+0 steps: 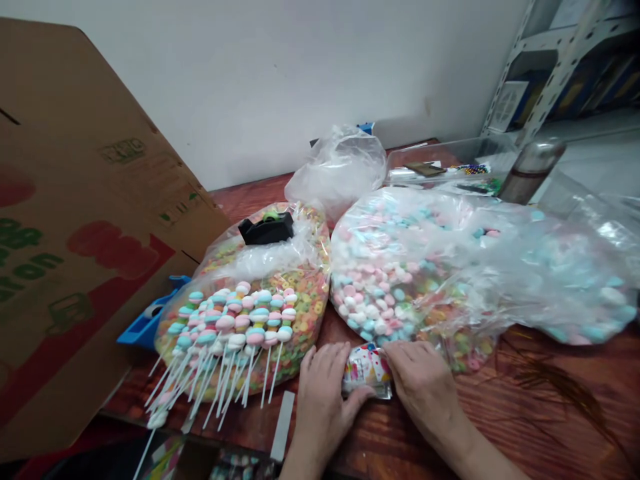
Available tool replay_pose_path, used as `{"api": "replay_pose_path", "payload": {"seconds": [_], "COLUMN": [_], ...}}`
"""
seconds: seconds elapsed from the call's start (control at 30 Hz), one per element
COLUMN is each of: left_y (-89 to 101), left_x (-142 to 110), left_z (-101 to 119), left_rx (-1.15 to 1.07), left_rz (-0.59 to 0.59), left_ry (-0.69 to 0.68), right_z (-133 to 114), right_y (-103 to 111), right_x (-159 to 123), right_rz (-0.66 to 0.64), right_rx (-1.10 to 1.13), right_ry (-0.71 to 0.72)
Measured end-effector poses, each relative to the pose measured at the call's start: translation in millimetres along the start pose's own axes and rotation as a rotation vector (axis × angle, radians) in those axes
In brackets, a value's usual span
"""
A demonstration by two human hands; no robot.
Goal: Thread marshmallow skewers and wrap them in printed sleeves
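wooden counter, crowded: left hand and right hand grip printed packet; a careless elbow could sweep candy skewers over the edge.

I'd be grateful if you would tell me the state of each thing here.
Printed packet: held between both hands
Left hand: on its left end
Right hand: on its right end
Marshmallow skewers: piled on bag of coloured rings
Black tape dispenser: on that bag
Steel flask: upright

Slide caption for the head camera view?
Left hand and right hand hold a printed candy packet beside candy skewers.
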State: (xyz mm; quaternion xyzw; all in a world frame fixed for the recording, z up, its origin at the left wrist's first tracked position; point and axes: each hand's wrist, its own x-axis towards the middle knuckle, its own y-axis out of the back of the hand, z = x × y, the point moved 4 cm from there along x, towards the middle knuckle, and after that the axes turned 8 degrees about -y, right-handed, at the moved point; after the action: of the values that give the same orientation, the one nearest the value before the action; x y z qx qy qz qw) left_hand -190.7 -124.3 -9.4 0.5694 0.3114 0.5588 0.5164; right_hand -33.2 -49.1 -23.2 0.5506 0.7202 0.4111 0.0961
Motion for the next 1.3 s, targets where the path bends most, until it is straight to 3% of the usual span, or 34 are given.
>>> {"api": "replay_pose_path", "payload": {"seconds": [0.17, 0.27, 0.33, 0.37, 0.43, 0.5, 0.53, 0.57, 0.63, 0.7, 0.73, 0.87, 1.03, 1.13, 1.2, 1.3], "left_y": [-2.4, 5.1, 1.2, -6.5, -25.7, -36.7, -40.9, -43.1, -45.9, -46.3, -46.1, -41.9, -42.2, -51.5, -58.8, -66.2], "left_x": [9, 6, 5, 8, 19, 35, 44, 54, 70, 79, 81, 84, 81, 78, 76, 74], "left_z": [-3, 3, 21, 36, 80, 118, 133, 141, 144, 137, 134, 136, 132, 126, 124, 126], "left_rx": [-0.159, -0.379, -0.707, -0.953, -1.48, -1.807, -2.03, -2.204, -2.423, -2.385, -2.337, -2.172, -1.893, -1.85, -1.933, -2.088], "left_rz": [0.009, 0.19, 0.233, 0.158, -0.15, -0.307, -0.33, -0.267, -0.021, 0.24, 0.298, 0.311, 0.336, 0.354, 0.38, 0.419], "left_ry": [0.043, 0.203, 0.35, 0.4, 0.448, 0.487, 0.563, 0.63, 0.782, 0.882, 0.919, 0.971, 0.925, 0.917, 0.972, 1.126], "right_z": [15, 33, 40, 41, 37, 33, 32, 32, 36, 42, 45, 50, 54, 56, 57, 52], "right_y": [28, 63, 86, 95, 109, 115, 116, 118, 121, 124, 124, 115, 108, 106, 107, 119], "right_x": [-2, -4, -6, -8, -11, -15, -18, -21, -27, -32, -34, -40, -45, -47, -49, -53], "right_rz": [0.153, 0.198, 0.202, 0.197, 0.171, 0.098, 0.052, 0.018, 0.001, 0.032, 0.035, -0.01, -0.05, -0.091, -0.054, 0.148], "right_rx": [-0.025, 0.043, 0.161, 0.225, 0.331, 0.416, 0.443, 0.454, 0.44, 0.453, 0.494, 0.674, 0.642, 0.565, 0.51, 0.445], "right_ry": [-0.016, -0.21, -0.358, -0.401, -0.418, -0.397, -0.385, -0.377, -0.39, -0.437, -0.464, -0.533, -0.549, -0.528, -0.525, -0.497]}}
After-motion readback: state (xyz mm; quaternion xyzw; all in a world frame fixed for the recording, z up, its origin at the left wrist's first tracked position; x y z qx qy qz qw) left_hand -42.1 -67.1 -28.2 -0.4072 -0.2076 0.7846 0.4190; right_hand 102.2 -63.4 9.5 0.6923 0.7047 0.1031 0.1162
